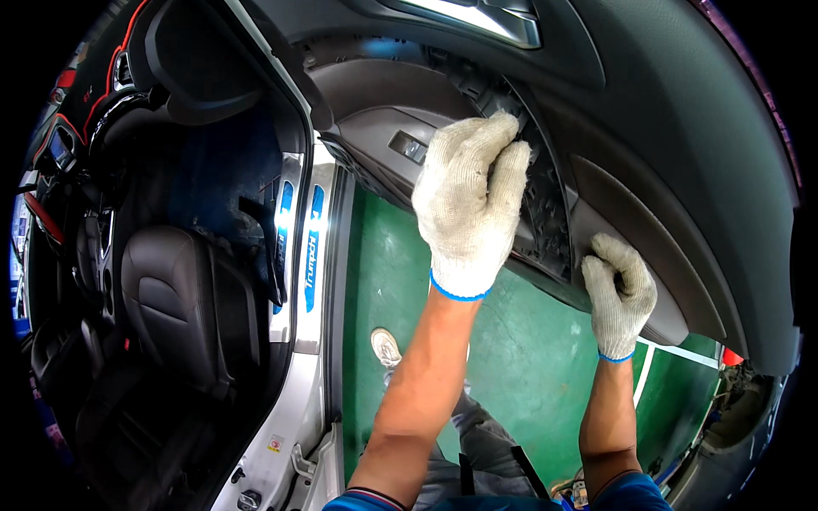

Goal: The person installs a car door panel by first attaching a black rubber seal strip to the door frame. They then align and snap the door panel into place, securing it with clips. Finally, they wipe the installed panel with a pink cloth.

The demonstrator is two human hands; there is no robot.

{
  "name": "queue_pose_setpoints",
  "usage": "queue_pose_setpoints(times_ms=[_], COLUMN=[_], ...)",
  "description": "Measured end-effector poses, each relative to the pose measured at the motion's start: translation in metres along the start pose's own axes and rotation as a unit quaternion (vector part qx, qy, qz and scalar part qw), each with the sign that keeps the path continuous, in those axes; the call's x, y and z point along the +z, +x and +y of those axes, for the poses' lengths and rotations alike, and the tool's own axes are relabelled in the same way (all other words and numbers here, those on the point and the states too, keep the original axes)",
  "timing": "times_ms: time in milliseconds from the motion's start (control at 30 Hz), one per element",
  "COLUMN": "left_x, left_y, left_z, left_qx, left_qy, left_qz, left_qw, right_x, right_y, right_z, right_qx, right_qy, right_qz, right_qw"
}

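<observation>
White knit gloves with blue cuffs cover both my hands. My left hand (473,200) is closed, its fingers curled in front of a dark slot with black clips and ribs (545,200) in the car door. What its fingertips grip, if anything, is hidden. Left of it lies a brown door trim section with a window switch (409,146). My right hand (620,294) is also closed, thumb and fingers bent, against the lower edge of the brown door trim panel (635,226) right of the slot. I cannot make out what it holds.
The open door's black upper panel (665,94) curves over the right side, with a silver handle (490,19) at the top. To the left are a dark leather seat (175,289) and a metal sill plate (307,255). The floor (511,332) is green.
</observation>
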State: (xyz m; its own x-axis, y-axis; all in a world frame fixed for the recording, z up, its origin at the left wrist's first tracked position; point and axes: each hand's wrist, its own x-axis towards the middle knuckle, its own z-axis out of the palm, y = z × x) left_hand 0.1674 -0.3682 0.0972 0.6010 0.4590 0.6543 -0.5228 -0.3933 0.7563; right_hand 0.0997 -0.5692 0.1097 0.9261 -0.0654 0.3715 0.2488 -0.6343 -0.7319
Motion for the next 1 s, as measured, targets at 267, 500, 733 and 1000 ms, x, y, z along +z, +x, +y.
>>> queue_pose_setpoints(times_ms=[267,500,733,1000], left_x=[0.0065,0.0077,0.0059,0.0081], left_y=[-0.0022,-0.002,0.0026,0.005], left_z=[-0.0034,-0.0034,0.001,-0.0039], left_qx=[0.026,0.05,0.047,0.048], left_qy=[-0.004,0.05,0.087,0.072], left_qz=[0.036,0.05,0.043,0.049], left_qw=[0.999,0.996,0.994,0.995], right_x=[0.0025,0.003,0.0037,0.006], right_y=[-0.001,-0.0016,-0.0029,-0.0045], right_z=[0.0001,0.0019,0.0011,0.0026], right_qx=[0.004,0.005,0.03,0.048], right_qy=[0.008,0.003,-0.01,0.005], right_qz=[0.008,0.004,0.006,0.016], right_qw=[1.0,1.0,0.999,0.999])
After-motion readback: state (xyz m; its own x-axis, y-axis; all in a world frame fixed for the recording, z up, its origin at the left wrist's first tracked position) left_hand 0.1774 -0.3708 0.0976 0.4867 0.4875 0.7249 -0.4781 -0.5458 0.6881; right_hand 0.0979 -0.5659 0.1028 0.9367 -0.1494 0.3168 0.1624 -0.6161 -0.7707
